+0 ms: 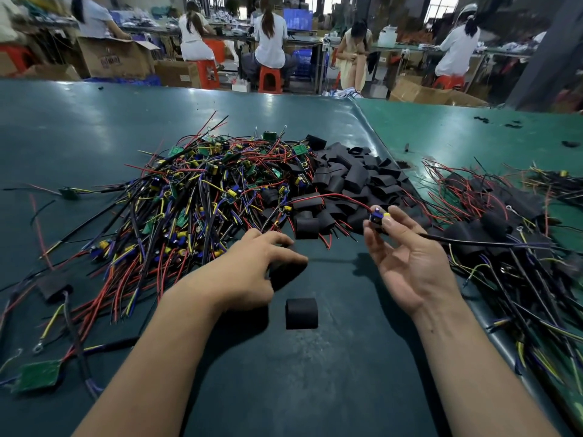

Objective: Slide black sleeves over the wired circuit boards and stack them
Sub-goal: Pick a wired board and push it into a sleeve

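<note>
My right hand (407, 263) is raised palm-up and pinches a small wired circuit board (377, 217) between thumb and fingertips; its red wire arcs left and its black cable trails right. My left hand (252, 269) hovers low over the mat with fingers curled down onto a blurred black sleeve (285, 272); whether it grips it is unclear. A loose black sleeve (301, 313) lies on the mat between my wrists. A big tangle of bare wired boards (202, 197) sits ahead left, a heap of black sleeves (350, 178) ahead centre, and sleeved boards (504, 228) are stacked at the right.
The green mat (79, 137) covers the table, with a raised seam (378, 137) running diagonally at right. Stray boards (39, 375) and wires lie at the near left. Several people sit at benches beyond the table's far edge.
</note>
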The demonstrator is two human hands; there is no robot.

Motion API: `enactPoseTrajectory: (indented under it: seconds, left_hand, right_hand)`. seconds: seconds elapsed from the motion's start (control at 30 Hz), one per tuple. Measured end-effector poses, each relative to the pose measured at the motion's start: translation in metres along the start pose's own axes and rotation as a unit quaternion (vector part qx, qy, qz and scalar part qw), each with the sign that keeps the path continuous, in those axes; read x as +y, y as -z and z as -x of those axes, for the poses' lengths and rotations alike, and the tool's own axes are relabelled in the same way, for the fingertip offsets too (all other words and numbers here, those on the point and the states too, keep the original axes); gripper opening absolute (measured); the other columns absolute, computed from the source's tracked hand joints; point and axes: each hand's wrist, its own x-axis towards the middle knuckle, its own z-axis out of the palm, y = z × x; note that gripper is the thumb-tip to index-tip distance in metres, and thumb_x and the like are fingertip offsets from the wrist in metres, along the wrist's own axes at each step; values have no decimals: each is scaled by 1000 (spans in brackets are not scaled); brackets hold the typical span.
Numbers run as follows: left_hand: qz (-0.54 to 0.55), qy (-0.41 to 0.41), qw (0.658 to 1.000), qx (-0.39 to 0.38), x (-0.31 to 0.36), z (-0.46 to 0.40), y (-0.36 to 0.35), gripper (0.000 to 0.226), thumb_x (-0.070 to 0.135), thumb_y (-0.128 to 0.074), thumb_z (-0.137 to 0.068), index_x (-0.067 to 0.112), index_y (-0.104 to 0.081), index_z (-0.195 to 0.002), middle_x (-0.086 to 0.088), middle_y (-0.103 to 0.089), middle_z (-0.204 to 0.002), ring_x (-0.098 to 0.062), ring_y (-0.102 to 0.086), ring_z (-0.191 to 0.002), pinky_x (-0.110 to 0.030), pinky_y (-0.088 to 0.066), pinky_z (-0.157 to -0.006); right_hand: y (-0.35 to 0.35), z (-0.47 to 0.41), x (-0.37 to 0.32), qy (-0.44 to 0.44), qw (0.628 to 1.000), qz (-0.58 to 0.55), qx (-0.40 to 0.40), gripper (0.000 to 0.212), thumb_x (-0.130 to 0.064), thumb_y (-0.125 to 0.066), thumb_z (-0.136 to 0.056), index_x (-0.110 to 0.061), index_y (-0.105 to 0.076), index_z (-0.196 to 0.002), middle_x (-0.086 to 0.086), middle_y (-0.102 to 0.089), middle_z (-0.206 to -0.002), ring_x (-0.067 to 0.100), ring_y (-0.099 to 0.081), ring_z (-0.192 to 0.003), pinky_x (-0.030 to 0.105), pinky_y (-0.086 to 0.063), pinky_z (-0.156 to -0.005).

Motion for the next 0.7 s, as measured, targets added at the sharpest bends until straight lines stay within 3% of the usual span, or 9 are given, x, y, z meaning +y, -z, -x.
enactPoseTrajectory:
  seconds: [0.1, 0.2, 0.27, 0.4, 0.53, 0.7]
  left_hand:
    - [12, 1, 998, 57, -5, -1, -3, 57, 1, -50, -89, 38, -58, -132, 7, -47, -128, -12, -37, -116, -23, -31, -108]
    - [19, 20, 995, 93, -8, -3, -5, 46, 25, -62, -94, 39, -54, -137, 9, -45, -116, -7, -43, -104, -20, -36, -99]
    - [-6, 21, 995, 97, -6, -5, -8, 48, 34, -61, -93, 37, -50, -140, 8, -43, -118, -9, -42, -111, -26, -38, -103]
    - [-69, -1, 995, 74, -4, -6, -8, 50, 37, -55, -96, 33, -44, -145, 13, -39, -145, -13, -34, -125, -34, -32, -110]
    - [-73, -20, 992, 96, -4, -6, -7, 45, 38, -58, -96, 34, -51, -140, 15, -51, -134, -14, -41, -115, -34, -36, -103]
    - [-103, -8, 984, 144, 2, -8, -14, 41, 49, -48, -98, 30, -57, -132, 10, -52, -125, -14, -45, -118, -35, -41, -99]
  right_hand:
    - [0, 2, -2, -21, 999, -22, -10, 14, 6, -55, -91, -5, -61, -96, 15, -73, -87, 35, -73, -82, 29, -60, -65]
    - [0, 3, -3, -25, 999, -24, -15, 13, 4, -56, -90, -5, -62, -97, 15, -73, -82, 33, -74, -80, 28, -59, -65]
    - [0, 4, -3, -26, 999, -23, -18, 13, 3, -56, -90, -6, -63, -96, 13, -73, -81, 30, -74, -78, 26, -59, -66]
    - [1, 3, -4, -34, 999, -25, -22, 17, 5, -52, -91, -6, -63, -97, 14, -73, -82, 26, -73, -75, 25, -58, -65]
    - [1, 0, -2, -27, 999, -20, -19, 24, 8, -46, -93, -8, -63, -94, 12, -71, -87, 22, -68, -75, 24, -57, -66]
    - [1, -1, -2, -2, 1000, -17, -13, 19, 5, -53, -91, -11, -63, -86, 11, -74, -85, 16, -69, -69, 19, -56, -63]
